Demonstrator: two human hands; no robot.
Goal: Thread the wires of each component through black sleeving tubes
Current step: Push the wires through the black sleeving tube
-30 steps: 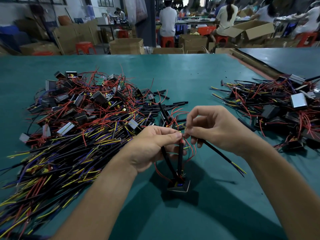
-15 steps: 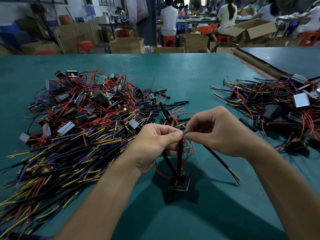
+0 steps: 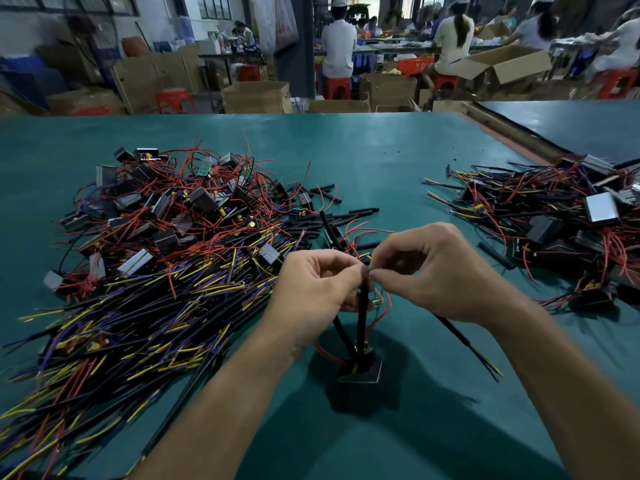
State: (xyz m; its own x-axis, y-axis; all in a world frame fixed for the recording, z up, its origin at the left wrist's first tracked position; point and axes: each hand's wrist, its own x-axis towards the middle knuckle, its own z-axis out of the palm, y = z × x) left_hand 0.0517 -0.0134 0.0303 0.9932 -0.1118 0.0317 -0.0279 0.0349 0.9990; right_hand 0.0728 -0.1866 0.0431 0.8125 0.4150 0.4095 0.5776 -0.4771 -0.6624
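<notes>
On the teal table [image 3: 363,150], far left: tangled heap of black-sleeved red, yellow and purple wires [image 3: 166,244], cut off by the frame edge. Centre: left hand [image 3: 311,289] pinches the top of a thin black sleeving tube [image 3: 362,313]; tube mouth hidden behind fingertips. Tube near upright, long axis vertical, rising from a small black block component [image 3: 360,370] below both hands. Right hand [image 3: 436,271] pinches wire ends [image 3: 369,270] at the tube top; strands too fine to tell apart. Far right: second wired heap [image 3: 554,230], also cropped.
</notes>
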